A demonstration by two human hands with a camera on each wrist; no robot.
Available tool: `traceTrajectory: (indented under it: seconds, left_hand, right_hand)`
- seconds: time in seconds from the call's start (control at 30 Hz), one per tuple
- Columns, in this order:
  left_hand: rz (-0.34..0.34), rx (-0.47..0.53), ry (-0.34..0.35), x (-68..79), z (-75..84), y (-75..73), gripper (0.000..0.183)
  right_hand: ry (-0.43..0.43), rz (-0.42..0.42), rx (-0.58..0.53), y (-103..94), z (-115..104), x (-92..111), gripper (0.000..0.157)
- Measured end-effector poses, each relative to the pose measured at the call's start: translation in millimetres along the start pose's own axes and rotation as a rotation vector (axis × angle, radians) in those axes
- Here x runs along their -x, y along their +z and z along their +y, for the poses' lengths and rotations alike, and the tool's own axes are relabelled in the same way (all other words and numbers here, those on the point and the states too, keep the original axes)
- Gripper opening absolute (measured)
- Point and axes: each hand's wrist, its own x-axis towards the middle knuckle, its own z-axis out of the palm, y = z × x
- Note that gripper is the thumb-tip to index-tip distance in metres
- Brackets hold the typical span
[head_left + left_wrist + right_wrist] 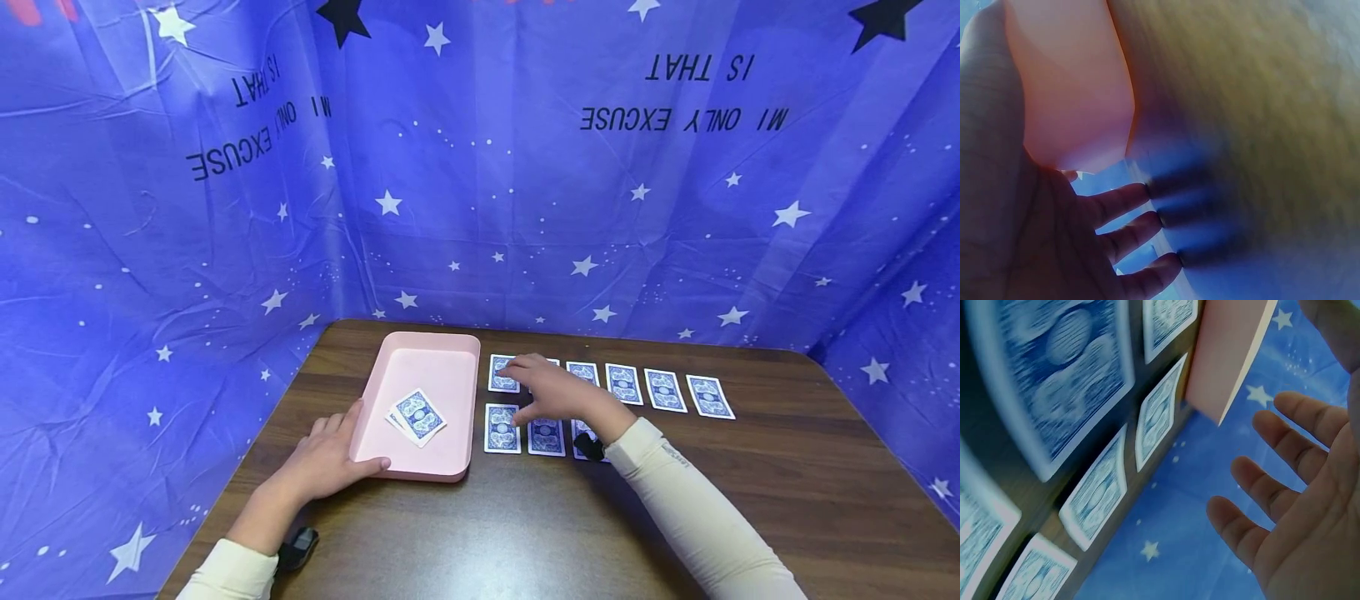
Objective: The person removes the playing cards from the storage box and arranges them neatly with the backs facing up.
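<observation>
A pink tray (420, 367) stands on the table's left part, with a few overlapping playing cards (420, 417) in it, the top one back up. At its near left corner my left hand (326, 454) touches the wall, thumb along the front side, other fingers spread and fairly straight. My right hand (555, 392) hovers over the left end of two card rows, fingers apart and holding nothing in the right wrist view. Beneath or beside it lie a back-row card (497, 382) and a front-row card (501, 433), both blue-backed. The right hand and forearm partly cover other cards.
The back row runs on to the right with several face-down cards (663, 391); the front row has a middle card (546, 437) and one partly hidden by the wrist. Behind the brown wooden table (810, 467) hangs a blue star-patterned cloth (480, 167).
</observation>
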Motion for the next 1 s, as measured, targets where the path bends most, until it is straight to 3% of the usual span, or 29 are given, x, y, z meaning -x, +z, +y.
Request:
traceTrajectory:
  seconds: [0.5, 1.0]
  left_hand:
    - [-0.004, 0.001, -0.009, 1.4, -2.5, 1.5, 0.115]
    - [0.018, -0.008, 0.011, -0.2, -1.1, 1.0, 0.113]
  right_hand:
    - [-0.072, -0.057, 0.050, 15.0, -36.1, -54.1, 0.081]
    - [-0.108, -0.065, 0.107, 33.3, -48.5, -88.1, 0.083]
